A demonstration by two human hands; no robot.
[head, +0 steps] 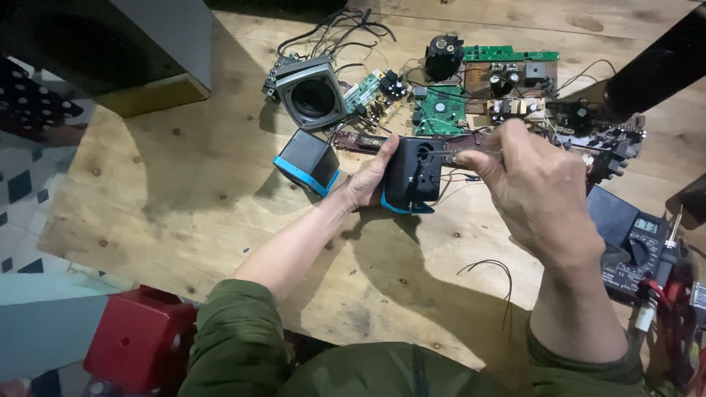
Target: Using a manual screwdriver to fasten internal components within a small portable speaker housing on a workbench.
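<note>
Left hand (365, 179) wraps the black speaker housing (413, 175); right hand (531, 185), fingers pinched shut, holds a thin tool (471, 154) at its opening.

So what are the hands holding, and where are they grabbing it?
The left hand grips the small black plastic speaker box with a blue base by its left side. The right hand pinches something thin at its front; what exactly cannot be told.

Prob. electronics repair workshop: circuit boards (440, 109), multimeter (634, 246), plywood bench (220, 184).
</note>
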